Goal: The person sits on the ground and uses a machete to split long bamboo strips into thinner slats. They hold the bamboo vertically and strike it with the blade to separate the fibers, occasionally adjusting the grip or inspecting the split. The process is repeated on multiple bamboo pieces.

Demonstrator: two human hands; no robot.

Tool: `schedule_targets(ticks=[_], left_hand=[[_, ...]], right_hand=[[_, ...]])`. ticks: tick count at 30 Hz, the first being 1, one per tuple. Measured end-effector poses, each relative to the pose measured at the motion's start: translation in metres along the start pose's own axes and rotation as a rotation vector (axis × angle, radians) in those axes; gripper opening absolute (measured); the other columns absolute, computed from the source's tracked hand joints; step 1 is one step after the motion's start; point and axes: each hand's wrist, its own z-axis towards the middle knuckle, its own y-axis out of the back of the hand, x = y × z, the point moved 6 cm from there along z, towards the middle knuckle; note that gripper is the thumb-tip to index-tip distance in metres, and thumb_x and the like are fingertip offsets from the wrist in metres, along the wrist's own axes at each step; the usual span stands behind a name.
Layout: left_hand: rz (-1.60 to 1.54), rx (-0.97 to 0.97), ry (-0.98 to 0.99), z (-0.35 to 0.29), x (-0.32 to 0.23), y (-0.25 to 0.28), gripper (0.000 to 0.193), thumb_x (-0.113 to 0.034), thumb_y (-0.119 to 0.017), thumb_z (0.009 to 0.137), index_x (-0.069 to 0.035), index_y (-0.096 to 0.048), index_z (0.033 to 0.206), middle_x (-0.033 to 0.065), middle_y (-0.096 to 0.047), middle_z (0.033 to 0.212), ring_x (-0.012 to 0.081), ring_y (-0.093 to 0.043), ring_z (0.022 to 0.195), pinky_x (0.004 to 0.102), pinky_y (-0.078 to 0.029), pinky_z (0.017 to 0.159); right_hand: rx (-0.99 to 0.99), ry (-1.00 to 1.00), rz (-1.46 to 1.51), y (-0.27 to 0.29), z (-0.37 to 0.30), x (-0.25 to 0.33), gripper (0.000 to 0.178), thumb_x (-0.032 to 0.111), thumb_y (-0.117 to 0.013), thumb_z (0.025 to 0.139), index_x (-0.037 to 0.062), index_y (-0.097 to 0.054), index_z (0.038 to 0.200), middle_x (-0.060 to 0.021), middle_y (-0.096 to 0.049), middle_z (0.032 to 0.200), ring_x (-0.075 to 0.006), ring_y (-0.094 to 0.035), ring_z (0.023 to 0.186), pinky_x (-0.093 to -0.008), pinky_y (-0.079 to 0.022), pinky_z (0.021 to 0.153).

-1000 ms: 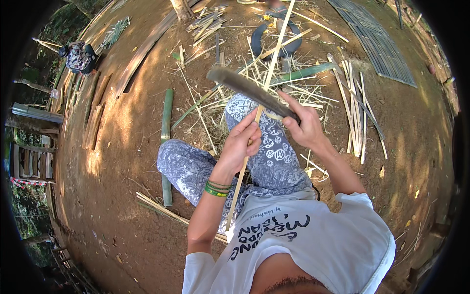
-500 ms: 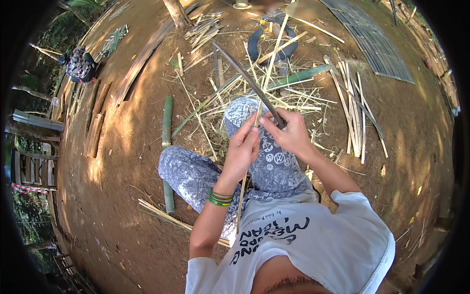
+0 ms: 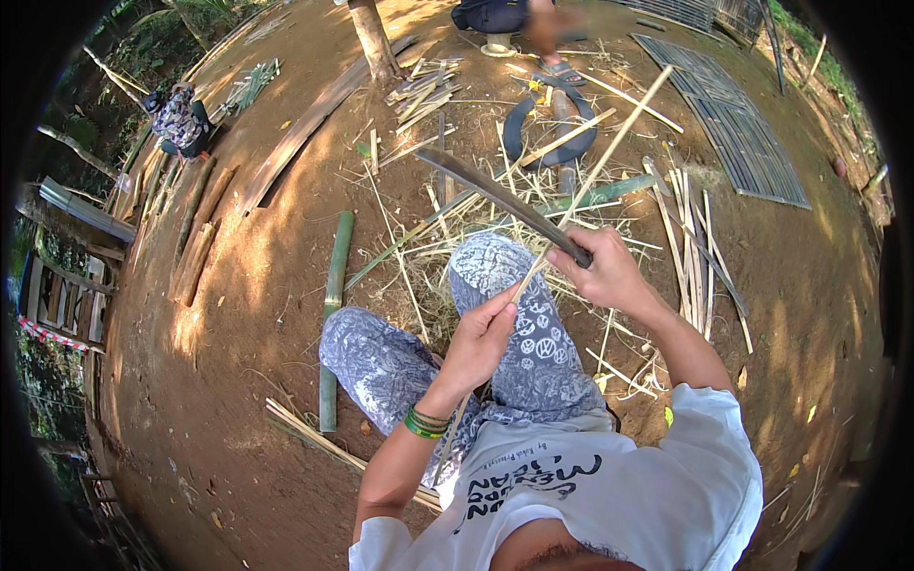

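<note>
A long pale bamboo strip (image 3: 619, 146) runs slantwise over my knees, its far end leaning to the right and its near end down by my lap. My left hand (image 3: 483, 338) is closed on it, pinching it between thumb and fingers. In my right hand (image 3: 602, 270) I grip a long dark machete (image 3: 514, 206) near its handle, which the fingers mostly hide. Its blade points to the far left and crosses the strip just ahead of my hands. The right thumb lies close to the strip; whether it presses on it I cannot tell.
Shavings and strips (image 3: 466, 224) litter the ground beyond my knees. A green bamboo pole (image 3: 338, 262) lies left, split strips (image 3: 695, 247) right, a slatted bamboo panel (image 3: 728, 124) far right. Another person's foot (image 3: 560, 74) is near the top; a crouching person (image 3: 181, 119) is far left.
The machete has swung to a flatter angle. The strip's far end now leans more to the right, and my right hand has moved right and nearer. The view has shifted, showing another person's leg.
</note>
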Motion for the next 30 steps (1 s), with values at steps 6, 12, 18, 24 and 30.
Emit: schedule_targets(ticks=[6, 12, 18, 24, 30], left_hand=[[-0.012, -0.052, 0.013, 0.001, 0.007, 0.009, 0.04, -0.014, -0.045, 0.107, -0.004, -0.049, 0.145, -0.0114, -0.038, 0.066, -0.001, -0.032, 0.052, 0.0186, -0.027, 0.045], [-0.265, -0.226, 0.11, -0.012, 0.008, 0.061, 0.041, -0.016, -0.04, 0.108, -0.007, -0.044, 0.147, -0.0068, -0.037, 0.068, 0.001, -0.031, 0.051, 0.0182, -0.026, 0.044], [-0.559, -0.08, -0.043, 0.005, -0.028, 0.054, 0.043, -0.018, -0.036, 0.109, -0.011, -0.037, 0.151, -0.0007, -0.049, 0.087, 0.0025, -0.035, 0.052, 0.0177, -0.029, 0.044], [-0.588, -0.102, -0.083, 0.032, -0.05, 0.025, 0.041, -0.02, -0.042, 0.108, -0.014, -0.044, 0.149, -0.0004, -0.051, 0.095, 0.0024, -0.039, 0.053, 0.0184, -0.03, 0.045], [-0.454, -0.2, -0.074, 0.039, -0.048, 0.014, 0.04, -0.018, -0.049, 0.105, -0.01, -0.049, 0.144, -0.0034, -0.056, 0.078, 0.0024, -0.05, 0.058, 0.0161, -0.037, 0.047]], right_hand=[[0.002, -0.124, 0.124, 0.001, -0.015, -0.01, 0.024, 0.022, -0.072, 0.089, -0.002, -0.069, 0.087, -0.0108, -0.053, 0.058, -0.019, -0.05, 0.05, -0.037, -0.037, 0.051], [-0.388, -0.423, 0.505, 0.058, -0.028, -0.03, 0.024, 0.024, -0.07, 0.093, 0.0021, -0.069, 0.104, 0.0075, -0.041, 0.05, -0.0043, -0.039, 0.038, -0.0245, -0.028, 0.035], [-0.39, -0.355, 0.568, 0.032, -0.032, -0.027, 0.037, 0.022, -0.075, 0.089, -0.0013, -0.067, 0.117, 0.0066, -0.045, 0.05, -0.0046, -0.041, 0.034, -0.0245, -0.027, 0.03], [-0.111, -0.131, 0.51, -0.048, -0.011, 0.03, 0.033, 0.021, -0.08, 0.086, -0.0002, -0.07, 0.109, 0.0062, -0.055, 0.057, -0.0017, -0.048, 0.05, -0.0225, -0.033, 0.046], [-0.128, -0.104, 0.683, -0.066, 0.008, 0.031, 0.02, 0.017, -0.069, 0.093, -0.0033, -0.067, 0.09, -0.0079, -0.07, 0.068, -0.012, -0.069, 0.063, -0.0287, -0.053, 0.058]])
